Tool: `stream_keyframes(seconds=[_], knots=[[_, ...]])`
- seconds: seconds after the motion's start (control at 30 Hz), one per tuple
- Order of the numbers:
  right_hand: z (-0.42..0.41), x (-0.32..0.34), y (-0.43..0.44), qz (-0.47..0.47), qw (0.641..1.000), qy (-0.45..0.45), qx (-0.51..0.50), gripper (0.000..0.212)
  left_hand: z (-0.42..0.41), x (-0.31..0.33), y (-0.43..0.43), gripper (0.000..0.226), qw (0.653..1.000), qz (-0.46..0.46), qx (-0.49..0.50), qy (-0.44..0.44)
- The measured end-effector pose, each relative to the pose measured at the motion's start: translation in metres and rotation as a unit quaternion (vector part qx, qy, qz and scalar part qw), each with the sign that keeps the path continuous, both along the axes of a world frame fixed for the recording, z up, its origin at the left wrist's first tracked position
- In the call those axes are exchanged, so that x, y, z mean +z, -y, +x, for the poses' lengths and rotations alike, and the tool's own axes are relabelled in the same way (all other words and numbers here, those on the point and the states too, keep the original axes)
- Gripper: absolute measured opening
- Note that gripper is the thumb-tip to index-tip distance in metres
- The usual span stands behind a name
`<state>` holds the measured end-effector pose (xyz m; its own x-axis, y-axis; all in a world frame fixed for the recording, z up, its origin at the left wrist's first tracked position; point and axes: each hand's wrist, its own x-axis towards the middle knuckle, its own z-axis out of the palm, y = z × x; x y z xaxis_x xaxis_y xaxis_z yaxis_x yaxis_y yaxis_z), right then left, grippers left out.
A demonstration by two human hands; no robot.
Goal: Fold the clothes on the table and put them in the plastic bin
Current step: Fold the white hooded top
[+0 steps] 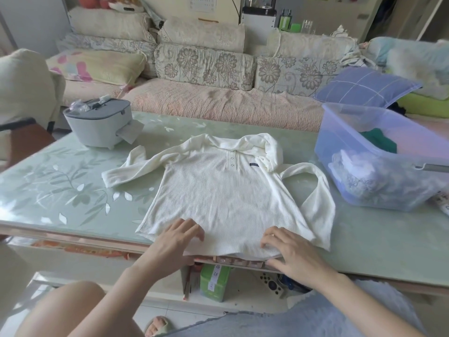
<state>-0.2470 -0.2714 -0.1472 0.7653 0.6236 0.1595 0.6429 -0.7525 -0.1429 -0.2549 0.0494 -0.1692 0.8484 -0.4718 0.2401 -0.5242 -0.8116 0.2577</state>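
Table (60, 190) holds shirt (226, 198), plastic bin (340, 132), grey appliance (99, 127).

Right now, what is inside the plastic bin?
In the plastic bin, a green garment shows above the near wall. Through that cloudy wall, white cloth and a patterned fabric look blurred. Whatever lies beneath or behind them is hidden.

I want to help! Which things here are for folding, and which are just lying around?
For the job: white shirt, plastic bin, left hand, right hand.
Lying about: grey appliance, blue pillow, remote control, green box.
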Motion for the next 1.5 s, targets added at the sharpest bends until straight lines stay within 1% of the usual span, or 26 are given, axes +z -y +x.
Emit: stream_keyframes(seconds=[0.07,0.13,0.2,0.27,0.3,0.37,0.47,0.53,0.57,0.63,0.7,0.77,0.8,0.83,0.9,0.93,0.97,1.03,1.1,1.13,1.17,1.23,1.3,1.37,1.43,1.5], knots=[[-0.001,-0.002,-0.009,-0.005,0.999,0.042,0.029,0.017,0.0,-0.001,0.004,0.047,1.0,0.012,0.002,0.012],[-0.001,-0.003,-0.016,0.019,0.998,0.051,0.034,0.004,0.001,0.001,0.004,0.043,1.0,-0.003,0.009,0.012],[0.0,-0.005,-0.016,0.074,0.996,0.044,0.014,0.011,0.001,0.005,0.001,0.035,1.0,-0.024,0.01,0.016],[0.001,-0.005,-0.012,0.131,0.991,0.013,-0.018,0.02,0.0,0.01,-0.001,0.026,0.998,-0.054,0.023,0.026],[0.0,-0.004,-0.01,0.158,0.987,-0.018,-0.038,0.022,-0.001,0.012,-0.001,0.026,0.996,-0.07,0.037,0.032],[-0.001,-0.002,-0.006,0.185,0.979,-0.062,-0.058,0.02,-0.001,0.014,-0.002,0.035,0.993,-0.094,0.067,0.031],[-0.002,0.0,-0.006,0.131,0.989,-0.059,-0.028,0.018,-0.001,0.011,-0.001,0.044,0.995,-0.082,0.045,0.034],[-0.002,-0.004,-0.01,0.081,0.995,-0.054,-0.001,0.029,-0.001,0.009,0.001,0.04,0.997,-0.074,0.013,0.02],[-0.002,-0.007,-0.013,0.065,0.997,-0.048,0.013,0.036,0.0,0.007,0.002,0.037,0.997,-0.076,0.001,0.02],[-0.003,-0.013,-0.019,0.062,0.997,-0.014,0.046,0.035,0.001,0.008,0.003,0.028,0.997,-0.083,-0.003,0.002],[-0.002,-0.016,-0.024,0.085,0.995,-0.001,0.048,0.032,-0.001,0.014,0.001,0.008,0.994,-0.093,0.015,-0.057],[-0.002,-0.015,-0.025,0.098,0.994,-0.028,0.032,0.033,-0.001,0.018,-0.001,0.036,0.986,-0.094,0.034,-0.131],[-0.001,-0.011,-0.024,0.108,0.992,-0.065,0.024,0.037,-0.001,0.019,-0.002,0.048,0.985,-0.102,0.038,-0.134],[-0.001,-0.006,-0.023,0.116,0.988,-0.102,0.017,0.047,0.0,0.021,0.0,0.053,0.986,-0.115,0.039,-0.114],[0.007,0.001,-0.023,0.136,0.981,-0.139,0.006,0.066,0.009,0.019,0.005,0.044,0.992,-0.114,0.045,-0.041],[0.012,0.001,-0.025,0.138,0.981,-0.136,-0.002,0.066,0.013,0.019,0.011,0.041,0.993,-0.104,0.05,-0.028],[0.017,0.003,-0.028,0.131,0.982,-0.137,-0.015,0.063,0.019,0.02,0.016,0.046,0.994,-0.091,0.057,-0.03],[0.029,0.005,-0.034,0.107,0.979,-0.166,-0.048,0.052,0.033,0.02,0.024,0.053,0.994,-0.037,0.063,-0.083],[0.039,0.006,-0.034,0.058,0.977,-0.197,-0.051,0.043,0.048,0.024,0.03,0.045,0.99,0.005,0.058,-0.128],[0.046,0.006,-0.033,0.05,0.977,-0.202,-0.052,0.041,0.057,0.028,0.032,0.039,0.99,-0.007,0.063,-0.128],[0.053,0.008,-0.032,0.071,0.971,-0.217,-0.064,0.037,0.067,0.033,0.035,0.035,0.989,-0.028,0.074,-0.122],[0.073,0.016,-0.03,0.176,0.942,-0.26,-0.119,0.028,0.091,0.043,0.041,0.035,0.99,-0.056,0.085,-0.099],[0.105,0.024,-0.025,0.271,0.91,-0.248,-0.193,0.026,0.115,0.045,0.05,0.039,0.993,-0.042,0.082,-0.072],[0.145,0.032,-0.018,0.328,0.883,-0.207,-0.265,0.034,0.137,0.043,0.06,0.045,0.991,-0.01,0.088,-0.096],[0.185,0.041,-0.012,0.322,0.873,-0.168,-0.326,0.047,0.159,0.037,0.071,0.052,0.987,0.011,0.092,-0.132],[0.222,0.051,-0.009,0.247,0.871,-0.158,-0.394,0.059,0.179,0.031,0.079,0.057,0.985,0.015,0.093,-0.144]])
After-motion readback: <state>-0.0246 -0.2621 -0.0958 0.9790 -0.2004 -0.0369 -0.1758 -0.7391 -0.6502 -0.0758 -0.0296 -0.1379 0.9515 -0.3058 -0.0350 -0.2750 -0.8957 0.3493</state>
